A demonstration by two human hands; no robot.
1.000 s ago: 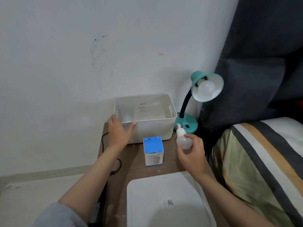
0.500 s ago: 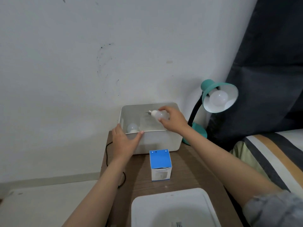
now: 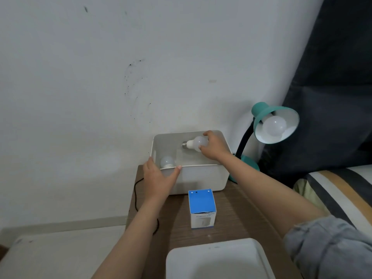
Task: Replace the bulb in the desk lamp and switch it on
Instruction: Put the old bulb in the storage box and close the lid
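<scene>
A teal desk lamp [image 3: 261,115] stands at the table's back right, with a white bulb [image 3: 274,125] screwed into its shade, unlit. My right hand [image 3: 214,148] reaches inside the white storage box [image 3: 201,178] and grips a second white bulb [image 3: 194,144], held sideways with its metal base pointing left. A third bulb [image 3: 167,162] lies in the box's near left corner. My left hand [image 3: 160,177] presses against the box's front left rim, thumb on the edge.
A blue and white bulb carton [image 3: 202,208] stands on the brown table [image 3: 237,214] in front of the box. A white lid [image 3: 217,260] lies at the near edge. A black cable [image 3: 136,198] hangs at the left. A striped bed [image 3: 338,190] borders the right.
My right hand carried the bulb from in front of the lamp base up and into the box. My left hand stayed on the box's rim. The camera tilted slightly.
</scene>
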